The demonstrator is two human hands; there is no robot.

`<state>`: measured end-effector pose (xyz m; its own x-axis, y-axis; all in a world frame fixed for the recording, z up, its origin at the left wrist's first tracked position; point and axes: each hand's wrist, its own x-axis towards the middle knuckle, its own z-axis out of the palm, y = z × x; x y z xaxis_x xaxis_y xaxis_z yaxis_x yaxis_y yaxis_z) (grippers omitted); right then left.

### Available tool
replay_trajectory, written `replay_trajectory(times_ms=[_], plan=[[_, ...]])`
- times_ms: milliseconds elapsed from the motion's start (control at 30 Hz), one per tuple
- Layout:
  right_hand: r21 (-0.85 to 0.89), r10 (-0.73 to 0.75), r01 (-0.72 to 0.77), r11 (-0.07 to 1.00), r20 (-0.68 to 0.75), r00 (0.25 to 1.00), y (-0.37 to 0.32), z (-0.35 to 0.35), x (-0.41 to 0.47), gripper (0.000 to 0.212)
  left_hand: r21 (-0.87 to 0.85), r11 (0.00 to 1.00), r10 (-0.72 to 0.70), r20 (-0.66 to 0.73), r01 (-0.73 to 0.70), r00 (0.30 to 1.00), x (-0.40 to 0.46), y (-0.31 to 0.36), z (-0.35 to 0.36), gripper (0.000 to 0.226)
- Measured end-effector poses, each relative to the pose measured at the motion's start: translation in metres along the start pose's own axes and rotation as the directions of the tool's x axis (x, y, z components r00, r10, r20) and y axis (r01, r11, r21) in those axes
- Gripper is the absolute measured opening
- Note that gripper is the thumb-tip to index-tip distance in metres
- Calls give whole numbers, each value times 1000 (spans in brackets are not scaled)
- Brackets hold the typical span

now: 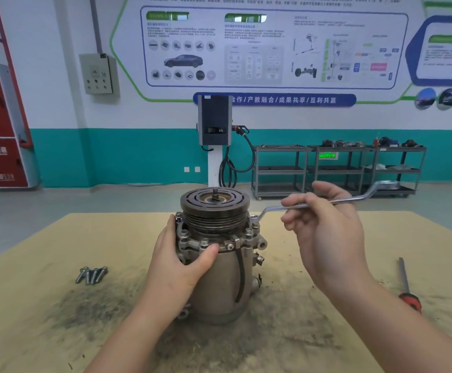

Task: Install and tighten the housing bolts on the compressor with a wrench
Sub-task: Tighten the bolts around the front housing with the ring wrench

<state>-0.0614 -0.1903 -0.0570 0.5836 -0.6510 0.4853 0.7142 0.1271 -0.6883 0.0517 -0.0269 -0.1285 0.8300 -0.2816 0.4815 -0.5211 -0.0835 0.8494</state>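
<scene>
The compressor has a dull, matt cast-metal body under a dark, grimy grooved metal pulley, the offset ring wrench is bright polished metal, and the tabletop is matt tan board smudged with black grit.

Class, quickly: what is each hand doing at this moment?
Left hand: grips the compressor just under its bolted rim.
Right hand: holds the wrench, whose end sits on a bolt at the rim.

White-and-teal wall, grey shelving carts, grey floor
</scene>
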Motion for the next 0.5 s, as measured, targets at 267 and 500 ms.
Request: replay_trajectory(times_ms=[267, 500], plan=[[242, 351, -335, 911, -25, 936, 20, -16, 15, 14, -1, 1000, 14, 8, -14, 1000, 0, -1, 0, 104], [258, 237, -219, 941, -43, 970, 34, -19, 9, 18, 5, 1000, 21, 30, -21, 999, -1, 1, -1, 99]])
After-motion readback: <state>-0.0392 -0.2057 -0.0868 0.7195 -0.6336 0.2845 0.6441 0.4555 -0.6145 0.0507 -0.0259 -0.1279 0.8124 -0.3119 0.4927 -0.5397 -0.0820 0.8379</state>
